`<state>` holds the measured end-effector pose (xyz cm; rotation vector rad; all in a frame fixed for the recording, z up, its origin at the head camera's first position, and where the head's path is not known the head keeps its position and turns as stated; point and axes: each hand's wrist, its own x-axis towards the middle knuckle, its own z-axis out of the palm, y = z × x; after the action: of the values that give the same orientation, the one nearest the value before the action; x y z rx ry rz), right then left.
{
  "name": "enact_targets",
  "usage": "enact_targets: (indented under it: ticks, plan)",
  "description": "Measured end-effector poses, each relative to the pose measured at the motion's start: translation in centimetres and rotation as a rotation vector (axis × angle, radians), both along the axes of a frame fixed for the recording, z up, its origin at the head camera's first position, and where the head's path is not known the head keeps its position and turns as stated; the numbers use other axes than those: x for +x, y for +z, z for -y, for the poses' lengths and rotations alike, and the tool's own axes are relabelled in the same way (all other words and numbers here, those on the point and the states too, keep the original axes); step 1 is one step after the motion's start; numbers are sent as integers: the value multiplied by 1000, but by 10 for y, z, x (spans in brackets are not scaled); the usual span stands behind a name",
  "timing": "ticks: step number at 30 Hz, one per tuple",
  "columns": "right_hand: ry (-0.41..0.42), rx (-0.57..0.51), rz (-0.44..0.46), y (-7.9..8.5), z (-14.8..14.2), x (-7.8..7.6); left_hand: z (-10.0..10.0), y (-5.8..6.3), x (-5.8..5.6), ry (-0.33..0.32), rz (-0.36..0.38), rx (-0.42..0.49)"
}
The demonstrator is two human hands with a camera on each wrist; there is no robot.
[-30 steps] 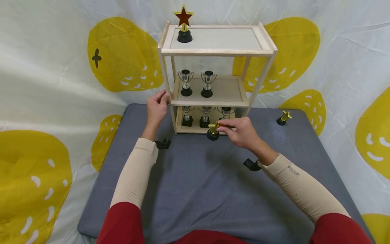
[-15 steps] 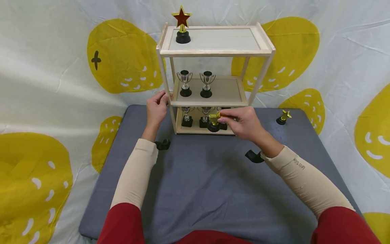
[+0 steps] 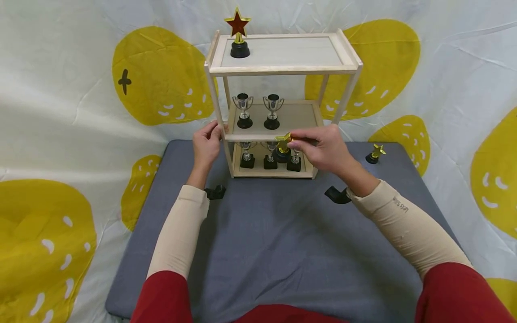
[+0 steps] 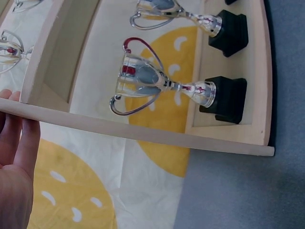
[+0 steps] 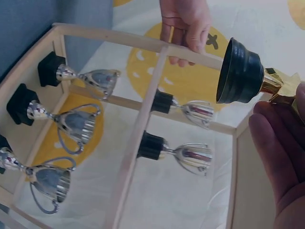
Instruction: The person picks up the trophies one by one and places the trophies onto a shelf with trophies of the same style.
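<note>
My right hand (image 3: 325, 148) pinches a small gold star trophy (image 3: 282, 150) by its star, its round black base pointing down. The trophy is in front of the wooden shelf (image 3: 282, 70), at about the height of the middle board's front edge. In the right wrist view, the black base (image 5: 239, 71) shows clear of the shelf frame. My left hand (image 3: 207, 143) grips the shelf's left front post at the middle board. Two silver cup trophies (image 3: 272, 111) stand on the middle board, and three more silver cups (image 4: 143, 78) stand on the bottom one.
A star trophy with a red face (image 3: 240, 33) stands at the left of the top board. Another gold star trophy (image 3: 375, 154) rests on the grey mat (image 3: 258, 251) to the right. A patterned cloth (image 3: 52, 67) hangs behind and beside the shelf.
My right hand has raised the star trophy from in front of the bottom board to the middle board's front edge. The left hand keeps its hold on the post.
</note>
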<state>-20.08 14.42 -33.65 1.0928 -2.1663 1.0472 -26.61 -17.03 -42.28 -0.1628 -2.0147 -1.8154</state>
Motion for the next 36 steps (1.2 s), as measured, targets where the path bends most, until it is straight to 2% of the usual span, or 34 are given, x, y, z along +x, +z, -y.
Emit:
enact_targets:
  ticks: [8, 20, 25, 30, 36]
  plan:
    - [29, -32, 38, 15, 3, -2, 2, -1, 1, -8, -1, -8]
    - [46, -21, 10, 45, 6, -10, 2, -3, -1, -4, 14, 10]
    - [43, -8, -37, 57, 7, -15, 3, -3, -1, -3, 3, 4]
    - [47, -3, -30, 68, 7, -18, 2, -2, 1, -8, -6, 8]
    - [11, 10, -16, 79, 8, -19, 2, -1, 1, -5, -11, -2]
